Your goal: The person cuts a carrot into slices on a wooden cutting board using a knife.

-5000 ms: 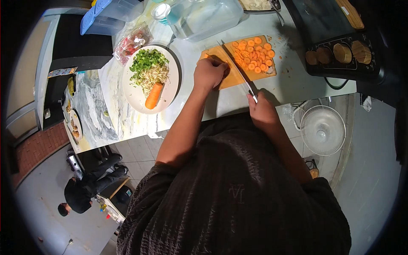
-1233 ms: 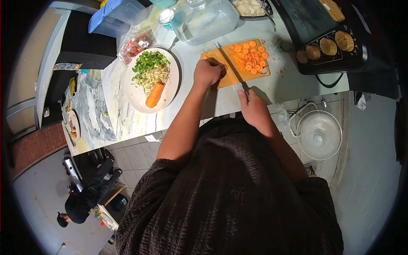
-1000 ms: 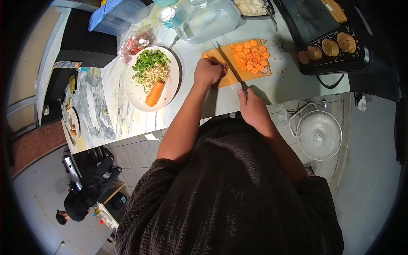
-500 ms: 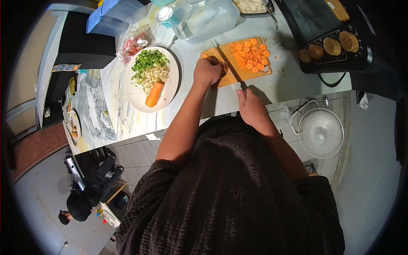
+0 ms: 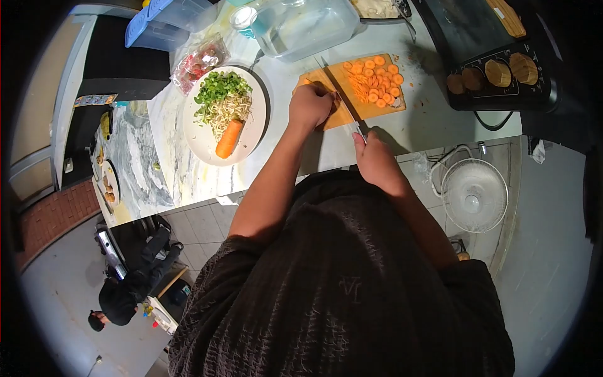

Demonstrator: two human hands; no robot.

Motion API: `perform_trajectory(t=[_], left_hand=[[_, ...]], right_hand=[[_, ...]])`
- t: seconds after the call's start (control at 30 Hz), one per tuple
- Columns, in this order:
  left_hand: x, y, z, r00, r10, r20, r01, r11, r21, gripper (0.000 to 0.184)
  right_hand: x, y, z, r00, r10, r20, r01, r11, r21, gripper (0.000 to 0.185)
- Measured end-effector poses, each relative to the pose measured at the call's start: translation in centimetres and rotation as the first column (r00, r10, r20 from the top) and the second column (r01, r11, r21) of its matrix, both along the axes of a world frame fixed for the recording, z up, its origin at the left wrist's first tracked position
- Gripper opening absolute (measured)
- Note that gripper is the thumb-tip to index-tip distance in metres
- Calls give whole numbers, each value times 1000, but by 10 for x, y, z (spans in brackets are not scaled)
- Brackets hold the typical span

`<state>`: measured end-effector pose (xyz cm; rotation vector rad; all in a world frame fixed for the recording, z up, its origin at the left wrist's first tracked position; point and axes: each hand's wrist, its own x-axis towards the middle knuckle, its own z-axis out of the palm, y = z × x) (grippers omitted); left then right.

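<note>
My left hand (image 5: 309, 108) is closed at the left part of the wooden cutting board (image 5: 342, 119), with orange carrot showing at its fingers. My right hand (image 5: 375, 155) grips the handle of a knife (image 5: 342, 98), whose blade lies across the board close beside my left fingers. Carrot rounds and thin strips (image 5: 375, 80) cover the board's right part. On the left, a pale plate (image 5: 198, 141) holds chopped greens (image 5: 220, 87), bean sprouts (image 5: 233, 112) and a thick carrot piece (image 5: 229, 138).
A clear plastic container (image 5: 308, 31) and a white-teal cup (image 5: 244, 22) stand behind the board. A plastic bag with red contents (image 5: 202, 61) touches the plate area. At right are a black appliance (image 5: 502, 94) and, below, a fan (image 5: 475, 195). A person (image 5: 118, 300) is at lower left.
Compared with five seconds ago, my right hand and the knife handle are slightly further left. My left hand stays closed in nearly the same place. The view has shifted a little.
</note>
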<state>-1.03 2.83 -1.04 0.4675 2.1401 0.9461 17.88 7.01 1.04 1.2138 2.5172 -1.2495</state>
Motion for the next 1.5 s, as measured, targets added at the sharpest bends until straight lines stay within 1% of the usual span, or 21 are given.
perform_trajectory(t=[0.13, 0.17, 0.2, 0.33, 0.43, 0.5, 0.57, 0.67, 0.73, 0.8, 0.9, 1.0, 1.1, 1.2, 1.3, 1.4, 1.5], left_hand=[[0, -1, -6, 1000, -15, -5, 15, 1000, -7, 23], [-1, -2, -11, 999, -13, -34, 12, 1000, -21, 25], [-2, -2, -16, 998, -12, -63, 10, 999, -35, 28], [-5, -2, -14, 997, -35, -69, 33, 999, -30, 28], [-3, -2, -10, 998, -45, -43, 43, 998, -51, 27], [-3, 0, -6, 999, -23, -29, 24, 999, 36, 22], [-4, 2, -3, 1000, -20, -11, 20, 999, 47, 22], [0, 0, 3, 999, 11, 49, -13, 998, 59, 21], [1, 1, 7, 996, 36, 81, -42, 996, 76, 21], [1, 1, 9, 999, 9, 49, -10, 1000, 14, 20], [-2, 1, 4, 998, -25, 51, 25, 1000, 16, 20], [0, 0, 1, 999, 16, 41, -18, 999, 37, 21], [-2, -1, -9, 998, 19, 54, -23, 997, 70, 21], [2, 0, 7, 995, 57, 82, -60, 998, 36, 21], [1, 0, 0, 996, 53, 66, -56, 997, 47, 21], [3, 0, 11, 997, 42, 66, -43, 999, 18, 21], [5, 0, 11, 994, 64, 85, -69, 996, 51, 21]], right_hand=[[-3, -3, -3, 1000, -22, -13, 22, 1000, 19, 45], [-4, -3, -2, 1000, -21, -11, 21, 1000, 18, 45], [-6, -3, -1, 1000, -24, -4, 24, 1000, -1, 46], [-8, 0, -7, 999, -42, 2, 42, 997, -61, 47], [-12, 4, -9, 1000, -28, 10, 29, 998, -53, 47], [-13, 0, -7, 999, -54, 7, 54, 997, -47, 47], [-12, 0, -7, 998, -67, 7, 67, 997, -35, 48], [-1, -4, -8, 997, -76, 17, 76, 997, 7, 48], [8, -2, -6, 997, -74, 12, 73, 994, 80, 47], [13, 1, -2, 997, -80, 16, 79, 995, 68, 46], [13, 0, 3, 995, -88, 35, 87, 995, 49, 46], [10, 0, 8, 995, -98, 32, 96, 994, 48, 46], [8, -2, 11, 995, -102, 20, 101, 994, 39, 46], [6, -4, 10, 995, -103, 2, 103, 995, 17, 46], [5, -4, 8, 994, -107, -14, 107, 994, 4, 47], [3, -5, 9, 995, -100, -8, 100, 995, -2, 47], [1, -6, 12, 997, -83, 0, 83, 997, -1, 47]])
